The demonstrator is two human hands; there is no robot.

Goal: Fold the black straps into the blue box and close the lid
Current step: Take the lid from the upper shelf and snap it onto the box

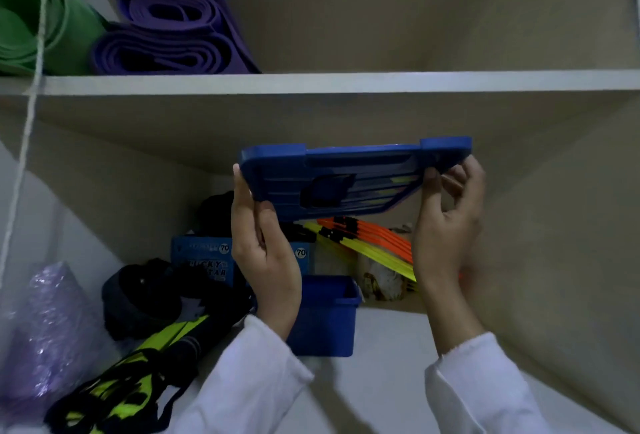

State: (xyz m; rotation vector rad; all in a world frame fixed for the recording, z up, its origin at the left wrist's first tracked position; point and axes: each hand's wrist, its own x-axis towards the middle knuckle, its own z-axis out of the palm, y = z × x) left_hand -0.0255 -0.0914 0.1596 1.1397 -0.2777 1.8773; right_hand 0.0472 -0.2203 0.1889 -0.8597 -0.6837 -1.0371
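Shelving unit (332,82) with two levels: a pale board divides an upper compartment from the lower one where the work takes place. Blue lid (349,180), a flat rectangular plastic panel with ribbed underside and raised corner blocks, is held in the air inside the lower compartment, tilted so its underside faces the camera. Blue box (325,316), an open-topped plastic bin, stands on the lower shelf floor directly below the lid and partly behind the left forearm; its contents cannot be seen. Black straps (145,298) lie bunched on the shelf floor to the left of the box, outside it. Left hand (263,253), fingers curled, grips the lid's left edge between thumb and fingers. Right hand (446,222) pinches the lid's right edge with thumb and fingertips, the remaining fingers loosely bent. Both arms wear white sleeves (485,385). Surroundings: rolled purple mats (166,18) and a green mat (27,25) on the upper shelf; yellow and orange rods (374,246) behind the lid; yellow-and-black straps (131,385) in the foreground; a purple wrapped bundle (45,329) at far left.
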